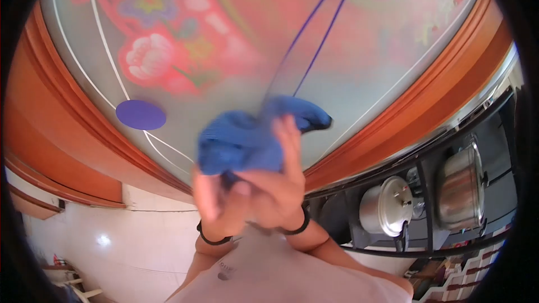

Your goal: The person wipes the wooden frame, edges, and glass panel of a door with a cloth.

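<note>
Bunched up between my hands is a piece of blue knitted fabric that looks like a sock (pixel 241 140), its right end curving to a dark tip. My left hand (pixel 216 205) is below its left part, the fingers closed up against the fabric. From the right, my right hand (pixel 283 174) presses on it, with fingers reaching up over its front. Both hands are smeared by motion, and the inner fingers are partly hidden. The sock is in front of the near edge of a patterned table (pixel 224 87); I cannot tell whether it touches the surface.
Flowers, purple ovals and thin lines decorate the tabletop, which has a wooden rim (pixel 157 174). At right, a dark rack (pixel 424 202) holds a pressure cooker (pixel 382 207) and a large metal pot (pixel 460 188). Pale floor (pixel 140 241) shows at lower left.
</note>
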Available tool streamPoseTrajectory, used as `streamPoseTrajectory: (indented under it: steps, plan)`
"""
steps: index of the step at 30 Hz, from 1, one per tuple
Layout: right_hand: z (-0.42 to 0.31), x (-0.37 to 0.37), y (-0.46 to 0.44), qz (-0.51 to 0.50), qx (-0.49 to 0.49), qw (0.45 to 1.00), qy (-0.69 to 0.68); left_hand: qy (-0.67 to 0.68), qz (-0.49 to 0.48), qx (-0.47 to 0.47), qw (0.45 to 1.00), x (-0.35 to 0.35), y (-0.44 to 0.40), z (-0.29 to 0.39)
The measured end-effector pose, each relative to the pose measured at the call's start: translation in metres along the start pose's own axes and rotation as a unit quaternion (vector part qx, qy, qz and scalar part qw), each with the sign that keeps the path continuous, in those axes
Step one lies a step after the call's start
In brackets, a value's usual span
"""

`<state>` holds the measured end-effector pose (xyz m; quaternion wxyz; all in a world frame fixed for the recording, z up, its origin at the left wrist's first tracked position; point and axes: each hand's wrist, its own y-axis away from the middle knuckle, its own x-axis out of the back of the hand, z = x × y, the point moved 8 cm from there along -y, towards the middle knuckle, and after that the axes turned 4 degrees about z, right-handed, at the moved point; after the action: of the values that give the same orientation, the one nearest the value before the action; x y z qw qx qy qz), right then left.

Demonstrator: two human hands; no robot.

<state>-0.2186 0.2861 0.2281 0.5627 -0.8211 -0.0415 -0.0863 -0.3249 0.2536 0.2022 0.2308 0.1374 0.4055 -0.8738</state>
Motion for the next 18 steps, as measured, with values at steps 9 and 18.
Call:
streamPoseTrajectory:
  steps: [9, 18]
  plan:
    - [-0.024, -0.056, -0.002, -0.128, 0.057, 0.977, -0.161, -0.076, 0.330, -0.077, 0.938, 0.088, 0.006, 0.041]
    - [0.015, 0.034, -0.015, -0.043, 0.039, 0.992, -0.109, 0.079, 0.304, -0.152, 0.937, -0.003, 0.004, 0.006]
